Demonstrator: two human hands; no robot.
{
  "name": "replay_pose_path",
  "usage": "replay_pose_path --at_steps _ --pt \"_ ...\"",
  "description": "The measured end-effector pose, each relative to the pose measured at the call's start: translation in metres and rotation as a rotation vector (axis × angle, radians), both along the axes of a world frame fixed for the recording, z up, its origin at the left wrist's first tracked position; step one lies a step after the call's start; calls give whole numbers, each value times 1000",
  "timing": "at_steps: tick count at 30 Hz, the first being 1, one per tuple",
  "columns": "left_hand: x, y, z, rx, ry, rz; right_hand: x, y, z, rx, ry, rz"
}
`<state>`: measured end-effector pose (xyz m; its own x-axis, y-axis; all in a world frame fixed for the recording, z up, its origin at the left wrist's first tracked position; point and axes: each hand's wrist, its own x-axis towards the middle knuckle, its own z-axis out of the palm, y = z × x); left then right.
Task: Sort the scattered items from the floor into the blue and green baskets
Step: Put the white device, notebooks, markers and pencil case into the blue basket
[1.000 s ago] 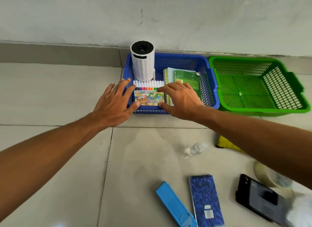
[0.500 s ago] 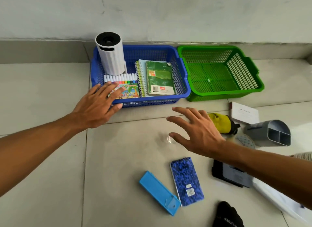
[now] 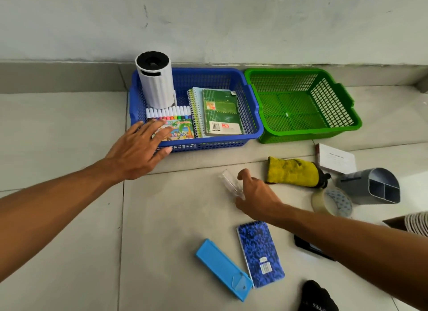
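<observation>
The blue basket [image 3: 208, 146] stands by the wall and holds a white cylinder [image 3: 157, 88], a marker pack [image 3: 179, 126] and a green notebook [image 3: 221, 111] on a spiral pad. Right of it stands the green basket [image 3: 310, 134], with nothing inside. My left hand [image 3: 139, 153] rests flat on the blue basket's front left rim, its fingers over the marker pack. On the floor, my right hand [image 3: 257, 195] curls its thumb and fingers round a small clear bottle [image 3: 229, 183].
Scattered on the tiles are a yellow-covered bottle [image 3: 291, 171], a white box [image 3: 335, 159], a grey desk organizer [image 3: 370, 185], a tape roll [image 3: 331, 202], a blue notepad [image 3: 259, 255], a light blue pencil case [image 3: 222, 269], a black phone [image 3: 310, 248] and a black item [image 3: 317, 296].
My right hand left the blue basket, dropped to the floor and closed round the clear bottle. My left hand stayed at the basket's front left rim. The view swung to the right.
</observation>
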<state>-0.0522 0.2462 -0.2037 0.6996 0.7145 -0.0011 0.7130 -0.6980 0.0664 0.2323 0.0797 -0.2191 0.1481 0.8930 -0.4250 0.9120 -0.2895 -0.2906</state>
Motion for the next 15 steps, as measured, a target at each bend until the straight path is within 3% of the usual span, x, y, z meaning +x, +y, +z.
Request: replay_pose_path --at_steps 8,12,15 --pt "-3 5 -1 54 -221 213 -5 65 76 538 57 394" --pt "-4 7 -8 30 -254 235 -27 124 115 715 158 219" --pt "-4 9 -11 44 -239 232 -39 175 123 677 141 51"
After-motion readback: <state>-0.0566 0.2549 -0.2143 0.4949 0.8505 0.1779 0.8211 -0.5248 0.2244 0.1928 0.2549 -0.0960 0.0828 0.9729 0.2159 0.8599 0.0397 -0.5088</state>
